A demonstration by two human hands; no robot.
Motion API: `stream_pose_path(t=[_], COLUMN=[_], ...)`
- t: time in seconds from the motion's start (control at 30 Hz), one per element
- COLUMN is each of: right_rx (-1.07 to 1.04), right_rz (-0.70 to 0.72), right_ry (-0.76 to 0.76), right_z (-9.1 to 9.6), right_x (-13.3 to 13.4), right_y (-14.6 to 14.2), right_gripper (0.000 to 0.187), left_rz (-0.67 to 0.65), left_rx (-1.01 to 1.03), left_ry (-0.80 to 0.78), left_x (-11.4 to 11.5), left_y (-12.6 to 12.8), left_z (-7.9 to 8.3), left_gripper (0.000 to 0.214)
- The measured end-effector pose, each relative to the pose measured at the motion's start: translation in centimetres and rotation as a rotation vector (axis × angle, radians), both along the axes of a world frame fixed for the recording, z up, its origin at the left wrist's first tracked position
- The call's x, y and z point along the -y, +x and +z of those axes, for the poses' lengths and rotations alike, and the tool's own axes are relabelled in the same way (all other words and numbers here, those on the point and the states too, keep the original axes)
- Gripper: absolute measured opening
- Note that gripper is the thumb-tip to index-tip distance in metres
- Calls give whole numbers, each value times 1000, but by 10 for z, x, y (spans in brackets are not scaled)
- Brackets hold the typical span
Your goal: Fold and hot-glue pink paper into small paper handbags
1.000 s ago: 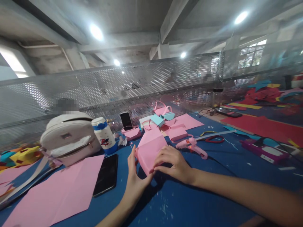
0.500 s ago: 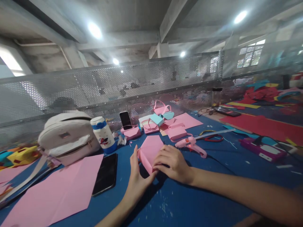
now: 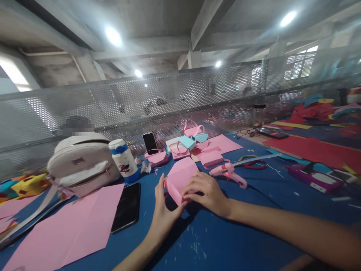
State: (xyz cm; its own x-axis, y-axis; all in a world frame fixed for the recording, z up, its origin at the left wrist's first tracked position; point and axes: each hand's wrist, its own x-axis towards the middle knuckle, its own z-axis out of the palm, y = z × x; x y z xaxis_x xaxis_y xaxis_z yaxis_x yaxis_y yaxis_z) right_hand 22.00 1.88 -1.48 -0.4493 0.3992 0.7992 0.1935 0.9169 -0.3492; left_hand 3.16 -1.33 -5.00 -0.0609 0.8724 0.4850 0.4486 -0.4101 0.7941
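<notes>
A folded pink paper piece [image 3: 180, 177] stands tilted on the blue table [image 3: 225, 241] in front of me. My left hand [image 3: 165, 209] presses against its left edge with fingers straight, thumb under the lower corner. My right hand [image 3: 205, 194] lies curled over its right lower side, fingers pinching the fold. Both hands hold the paper between them.
A large pink sheet [image 3: 67, 229] and a black phone [image 3: 127, 210] lie to the left, beside a white bag [image 3: 81, 165] and a small bottle [image 3: 124, 160]. Behind the paper are pink paper bags [image 3: 208, 156], a pink glue gun [image 3: 229, 174], scissors [image 3: 255, 162]. A perforated metal screen [image 3: 169, 101] closes the far side.
The pink paper piece went from a larger flat face to a smaller, more folded shape, then tipped up slightly. Both hands stayed on it with small shifts.
</notes>
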Motion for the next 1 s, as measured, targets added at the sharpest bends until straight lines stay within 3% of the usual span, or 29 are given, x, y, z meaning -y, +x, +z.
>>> stream_pose_path(t=[0.3,0.7,1.0], right_rx=[-52,-32,-95], right_rz=[-5,-56,-73], right_ry=[-86,-6,-113], right_z=[-1,2,2], right_x=[-1,4,7], right_y=[2,-3,-6], right_gripper=[31,30,30], left_rz=[20,23,22], left_rx=[28,-40,-34], left_ry=[-10,34,20], left_x=[-3,1,1], left_y=[-2,1,3], left_z=[-3,1,4], left_gripper=[90,89,90])
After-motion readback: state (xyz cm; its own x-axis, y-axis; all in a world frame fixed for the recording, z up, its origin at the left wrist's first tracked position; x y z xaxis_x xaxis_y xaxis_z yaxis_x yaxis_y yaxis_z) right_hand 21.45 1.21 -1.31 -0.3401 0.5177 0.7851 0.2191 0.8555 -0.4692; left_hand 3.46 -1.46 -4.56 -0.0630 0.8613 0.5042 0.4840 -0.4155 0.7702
